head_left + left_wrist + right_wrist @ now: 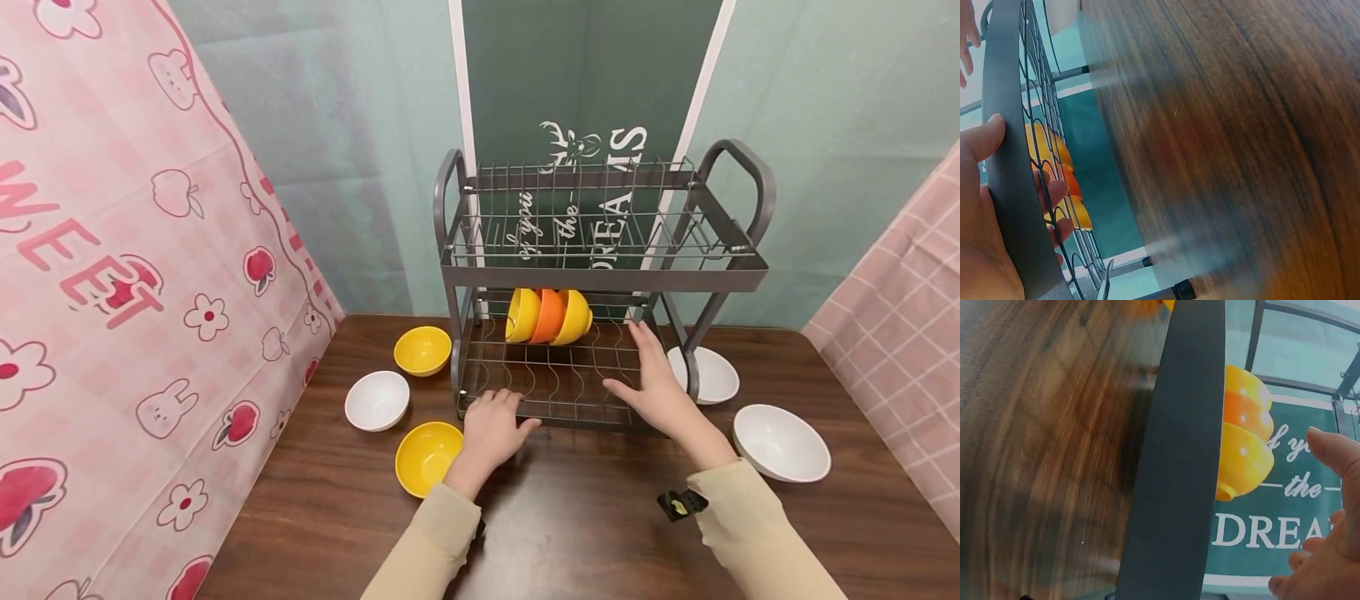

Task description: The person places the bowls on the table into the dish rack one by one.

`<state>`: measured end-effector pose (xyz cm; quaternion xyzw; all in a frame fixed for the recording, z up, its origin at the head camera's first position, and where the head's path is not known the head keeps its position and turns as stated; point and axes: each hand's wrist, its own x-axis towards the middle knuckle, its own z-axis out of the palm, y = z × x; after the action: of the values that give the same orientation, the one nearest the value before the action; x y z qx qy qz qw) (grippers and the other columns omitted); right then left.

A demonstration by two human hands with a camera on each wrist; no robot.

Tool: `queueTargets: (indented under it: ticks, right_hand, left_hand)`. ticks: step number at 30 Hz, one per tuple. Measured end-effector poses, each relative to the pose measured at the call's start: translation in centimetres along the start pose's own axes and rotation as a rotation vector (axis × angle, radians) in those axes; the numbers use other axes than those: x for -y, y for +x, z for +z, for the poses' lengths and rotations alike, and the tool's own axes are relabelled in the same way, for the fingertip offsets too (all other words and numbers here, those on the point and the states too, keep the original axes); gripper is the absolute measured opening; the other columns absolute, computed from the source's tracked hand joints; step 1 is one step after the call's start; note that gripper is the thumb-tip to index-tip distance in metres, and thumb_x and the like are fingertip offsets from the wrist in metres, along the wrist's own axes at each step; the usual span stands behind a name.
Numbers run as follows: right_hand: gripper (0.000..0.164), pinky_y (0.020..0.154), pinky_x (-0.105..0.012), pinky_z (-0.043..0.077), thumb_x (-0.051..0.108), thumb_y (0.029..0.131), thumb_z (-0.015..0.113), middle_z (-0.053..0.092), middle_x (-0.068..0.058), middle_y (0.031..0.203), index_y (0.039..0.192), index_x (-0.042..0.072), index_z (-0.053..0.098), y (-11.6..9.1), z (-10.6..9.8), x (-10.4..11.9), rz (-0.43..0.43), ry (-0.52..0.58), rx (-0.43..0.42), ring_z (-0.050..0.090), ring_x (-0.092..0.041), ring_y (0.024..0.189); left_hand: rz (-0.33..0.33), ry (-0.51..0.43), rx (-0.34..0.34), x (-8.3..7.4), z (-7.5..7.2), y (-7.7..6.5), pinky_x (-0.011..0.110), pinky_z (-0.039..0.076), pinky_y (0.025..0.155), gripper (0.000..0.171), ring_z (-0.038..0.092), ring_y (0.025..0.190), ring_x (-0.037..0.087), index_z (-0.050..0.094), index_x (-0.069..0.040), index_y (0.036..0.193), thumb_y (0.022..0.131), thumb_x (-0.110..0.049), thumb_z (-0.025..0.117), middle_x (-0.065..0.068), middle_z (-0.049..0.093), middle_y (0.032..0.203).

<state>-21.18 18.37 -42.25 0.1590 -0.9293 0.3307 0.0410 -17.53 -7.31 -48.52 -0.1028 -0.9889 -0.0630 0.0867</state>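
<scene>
A grey two-tier dish rack (600,280) stands on the table. On its lower tier, a yellow bowl (522,318), an orange bowl (548,317) and another yellow bowl (573,318) stand on edge, nested in a row. My left hand (492,429) grips the lower tier's front rail (1011,162) near the left end; in the left wrist view the thumb lies on its outside and fingertips show behind the wires. My right hand (660,396) hovers over the right part of that tier, fingers spread, holding nothing, to the right of the nested bowls.
Left of the rack lie a yellow bowl (423,351), a white bowl (377,401) and a nearer yellow bowl (427,458) beside my left wrist. Two white bowls, one behind the rack's right leg (712,377) and one nearer (782,443), lie on the right. Curtains (337,167) hang behind.
</scene>
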Motion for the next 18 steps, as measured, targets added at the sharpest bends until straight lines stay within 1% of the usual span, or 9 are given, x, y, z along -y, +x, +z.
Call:
queueTargets:
  ticks: [5,8,12,18]
  right_hand:
    - [0.088,0.101,-0.068,0.02,0.032,0.085,0.066,0.001,-0.022,0.154,0.149,0.008,0.009,-1.7,-0.7,-0.1,0.007,0.0,-0.02,0.01,-0.047,0.138]
    - [0.084,0.1,-0.068,0.021,0.032,0.085,0.065,0.003,-0.02,0.155,0.148,0.009,0.015,-2.5,-1.1,0.0,-0.005,-0.004,-0.044,0.013,-0.047,0.138]
    - [0.075,0.099,-0.067,0.023,0.028,0.086,0.065,0.008,-0.017,0.155,0.146,0.009,0.024,-3.3,-1.5,0.1,-0.045,-0.02,-0.104,0.017,-0.047,0.137]
    - [0.062,0.098,-0.065,0.027,0.021,0.088,0.062,0.022,-0.016,0.152,0.142,0.007,0.035,-4.7,-2.1,-0.2,-0.095,-0.007,-0.234,0.026,-0.045,0.134]
  left_hand:
    - [0.001,0.002,0.004,0.0,0.0,-0.1,0.035,0.046,0.087,0.053,0.056,0.105,0.018,0.061,-0.022,0.116,0.084,-0.062,0.05,-0.005,0.063,0.11]
    - [0.002,0.002,0.008,0.0,0.1,-0.1,0.035,0.046,0.087,0.053,0.056,0.105,0.018,0.06,-0.022,0.117,0.084,-0.062,0.049,-0.005,0.063,0.11]
    - [0.0,0.0,0.007,0.0,0.1,-0.1,0.035,0.046,0.088,0.053,0.056,0.105,0.018,0.06,-0.022,0.117,0.085,-0.062,0.049,-0.005,0.063,0.11]
    - [-0.002,0.002,0.006,-0.1,0.0,0.0,0.036,0.046,0.088,0.053,0.056,0.106,0.018,0.06,-0.022,0.116,0.085,-0.062,0.048,-0.005,0.063,0.11]
